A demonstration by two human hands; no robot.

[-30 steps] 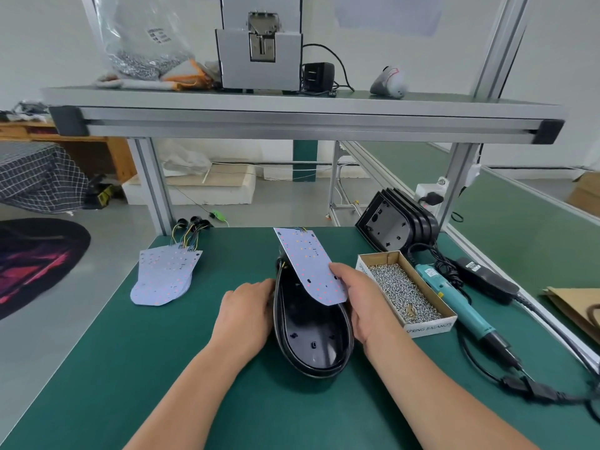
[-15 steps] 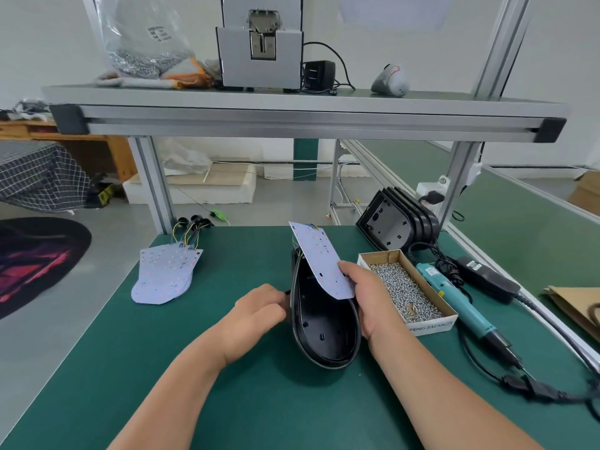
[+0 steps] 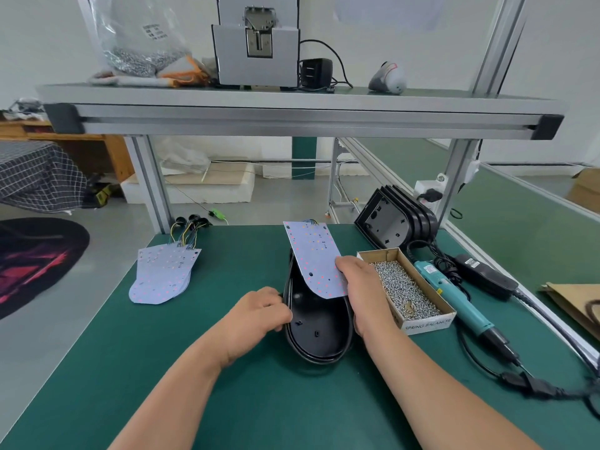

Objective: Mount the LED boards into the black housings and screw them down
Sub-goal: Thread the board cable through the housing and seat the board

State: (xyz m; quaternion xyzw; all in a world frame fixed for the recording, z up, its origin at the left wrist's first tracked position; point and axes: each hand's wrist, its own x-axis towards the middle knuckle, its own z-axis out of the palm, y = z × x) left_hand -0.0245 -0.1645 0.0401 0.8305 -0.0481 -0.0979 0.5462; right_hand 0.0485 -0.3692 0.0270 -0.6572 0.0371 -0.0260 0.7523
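On the counter (image 3: pixel 227 401), the black housing (image 3: pixel 316 332) looks rigid, light and slick; the left hand (image 3: pixel 259 313) curls round its left rim. The LED board (image 3: pixel 315 261), thin and likely fragile, tilts over it, best held by bare edges: the right hand (image 3: pixel 363 287) pinches its right edge.

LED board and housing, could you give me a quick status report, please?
Left hand grips black housing rim. Right hand holds LED board tilted over housing, not seated. Screw box and electric screwdriver lie right of it, untouched.
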